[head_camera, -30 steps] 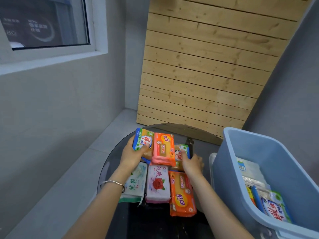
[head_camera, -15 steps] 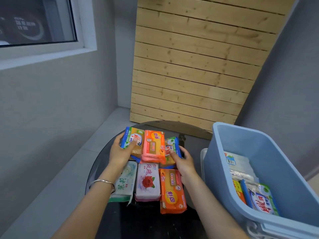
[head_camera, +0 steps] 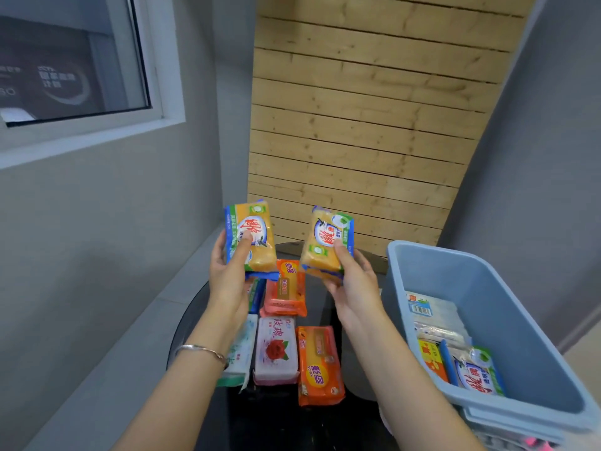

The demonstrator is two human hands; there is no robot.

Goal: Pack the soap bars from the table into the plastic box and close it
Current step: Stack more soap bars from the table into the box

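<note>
While some soap bars are lying in the box, one apiece is being clasped by left grip and right grip. Across the surface, more bars are waiting.

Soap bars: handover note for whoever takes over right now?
Left hand grips a yellow soap bar; right hand grips another yellow bar, both lifted above the table.
Done: several bars lie in the blue plastic box, which is open.
Left: put in both held bars, then the far orange pack, near orange pack, rose pack, green-white pack and a partly hidden blue-edged pack; close the box.
</note>
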